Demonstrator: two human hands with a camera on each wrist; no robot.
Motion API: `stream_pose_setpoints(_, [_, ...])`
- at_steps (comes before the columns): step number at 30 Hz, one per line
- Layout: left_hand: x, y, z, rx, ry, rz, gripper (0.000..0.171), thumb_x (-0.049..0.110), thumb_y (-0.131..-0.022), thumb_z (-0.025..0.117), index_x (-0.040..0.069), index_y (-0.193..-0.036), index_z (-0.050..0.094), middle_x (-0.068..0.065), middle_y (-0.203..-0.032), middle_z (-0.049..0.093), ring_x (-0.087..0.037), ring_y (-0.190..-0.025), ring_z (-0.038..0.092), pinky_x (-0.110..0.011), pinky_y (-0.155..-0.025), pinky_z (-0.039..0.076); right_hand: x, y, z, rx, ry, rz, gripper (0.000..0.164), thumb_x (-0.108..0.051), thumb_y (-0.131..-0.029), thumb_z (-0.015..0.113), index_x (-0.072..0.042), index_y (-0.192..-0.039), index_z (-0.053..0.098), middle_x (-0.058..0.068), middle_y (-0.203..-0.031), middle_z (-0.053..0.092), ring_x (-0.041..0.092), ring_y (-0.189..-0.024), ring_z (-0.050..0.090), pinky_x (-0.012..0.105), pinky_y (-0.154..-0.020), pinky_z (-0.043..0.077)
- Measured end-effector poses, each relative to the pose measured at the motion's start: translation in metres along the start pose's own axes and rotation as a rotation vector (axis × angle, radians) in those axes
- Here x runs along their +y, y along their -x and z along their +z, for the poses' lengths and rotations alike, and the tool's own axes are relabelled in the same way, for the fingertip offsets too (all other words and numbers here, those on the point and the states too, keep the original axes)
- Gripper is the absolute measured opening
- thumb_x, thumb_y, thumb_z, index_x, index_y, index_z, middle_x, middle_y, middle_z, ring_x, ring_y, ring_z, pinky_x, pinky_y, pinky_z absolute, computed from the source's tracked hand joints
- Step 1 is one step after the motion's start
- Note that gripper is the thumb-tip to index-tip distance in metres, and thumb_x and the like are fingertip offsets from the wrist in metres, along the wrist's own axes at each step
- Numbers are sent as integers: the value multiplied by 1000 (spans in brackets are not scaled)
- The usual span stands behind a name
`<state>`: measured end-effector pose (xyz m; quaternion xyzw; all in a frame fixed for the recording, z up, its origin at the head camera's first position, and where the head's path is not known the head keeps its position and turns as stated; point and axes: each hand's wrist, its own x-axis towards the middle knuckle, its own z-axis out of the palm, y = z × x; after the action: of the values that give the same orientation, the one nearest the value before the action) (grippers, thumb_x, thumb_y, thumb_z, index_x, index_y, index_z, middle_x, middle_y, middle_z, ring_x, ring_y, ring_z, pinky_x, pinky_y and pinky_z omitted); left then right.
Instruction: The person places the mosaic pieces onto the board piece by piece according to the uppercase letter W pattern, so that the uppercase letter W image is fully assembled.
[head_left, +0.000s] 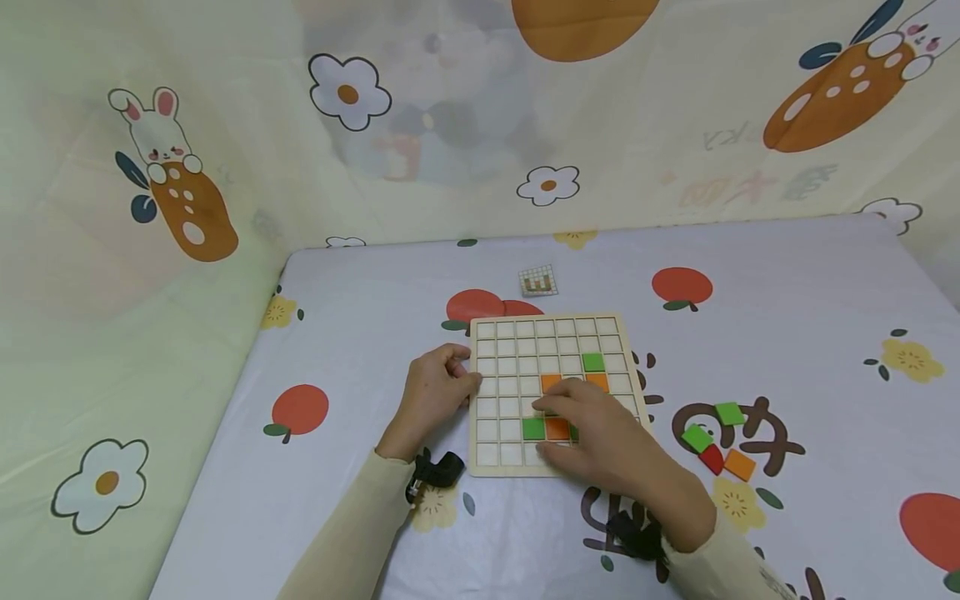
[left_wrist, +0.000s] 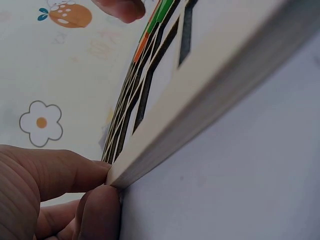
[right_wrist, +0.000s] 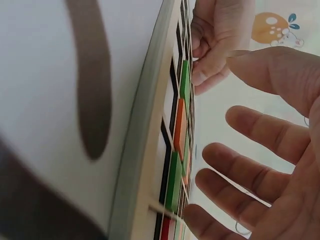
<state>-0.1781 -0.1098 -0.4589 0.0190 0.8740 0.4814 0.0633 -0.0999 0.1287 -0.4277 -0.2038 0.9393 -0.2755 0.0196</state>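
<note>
A square wooden grid board [head_left: 508, 408] lies on the table. At its left edge my left hand [head_left: 435, 385] pinches the rim between thumb and curled fingers, seen close up in the left wrist view. My right hand [head_left: 600, 425] hovers low over the lower right of the board, its fingers [right_wrist: 250, 172] spread apart and holding nothing. Set in the cells are a green tile [head_left: 593, 362] near the top right, orange tiles [head_left: 551, 382] below it, and a green tile [head_left: 533, 429] beside an orange one [head_left: 557, 428]. A red tile [right_wrist: 166, 227] shows in the right wrist view. My right hand hides several cells.
Right of the board lie loose tiles: two green [head_left: 729, 414], one red [head_left: 711, 458] and one orange [head_left: 740, 465]. A small card with a grid pattern [head_left: 537, 281] sits behind the board. The printed tablecloth [head_left: 360, 333] meets a patterned curtain [head_left: 450, 183] at the back.
</note>
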Motion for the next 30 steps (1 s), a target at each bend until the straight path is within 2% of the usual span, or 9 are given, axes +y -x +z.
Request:
stream_pose_setpoints(3, [0, 0, 0, 2, -6, 5, 36, 11, -91, 74, 1, -125, 68, -4, -77, 65, -15, -58, 60, -28, -55, 51, 4, 5, -3, 33, 4, 2, 47, -23, -83, 85, -11, -126, 75, 9, -131, 65, 30, -122, 59, 52, -100, 52])
stream_pose_setpoints(7, [-1, 0, -1, 4, -8, 14, 36, 9, -91, 74, 0, -125, 68, -4, -77, 65, -13, -57, 60, -27, -55, 51, 11, 15, -9, 66, 3, 27, 48, -22, -82, 86, -10, -128, 74, 12, -133, 64, 34, -124, 58, 54, -97, 55])
stream_pose_setpoints(16, [-1, -1, 0, 7, -5, 12, 35, 9, -91, 74, 0, -124, 69, -4, -77, 65, -13, -57, 60, -27, -55, 50, 33, 42, -29, 101, 50, 153, 49, -18, -82, 85, -5, -128, 73, 17, -132, 63, 40, -123, 57, 59, -95, 54])
stream_pose_setpoints(23, [0, 0, 0, 9, -6, 22, 36, 8, -89, 74, 0, -124, 69, -4, -76, 65, -12, -55, 60, -26, -54, 48, 58, 71, -42, 141, 55, 324, 45, -16, -82, 86, -4, -123, 73, 22, -122, 64, 41, -104, 62, 58, -82, 56])
stream_pose_setpoints(26, [0, 0, -1, 7, -1, 29, 36, 7, -88, 73, -1, -124, 69, -4, -76, 65, -12, -54, 60, -26, -54, 47, 72, 82, -46, 156, 88, 354, 39, -15, -81, 87, -4, -116, 75, 22, -115, 67, 36, -93, 63, 54, -76, 56])
stream_pose_setpoints(30, [1, 0, -2, 4, -3, 28, 37, 8, -89, 73, -1, -124, 69, -4, -76, 65, -12, -54, 60, -26, -53, 48, 86, 93, -51, 161, 100, 403, 37, -14, -78, 89, 0, -110, 75, 17, -103, 68, 31, -84, 64, 53, -74, 58])
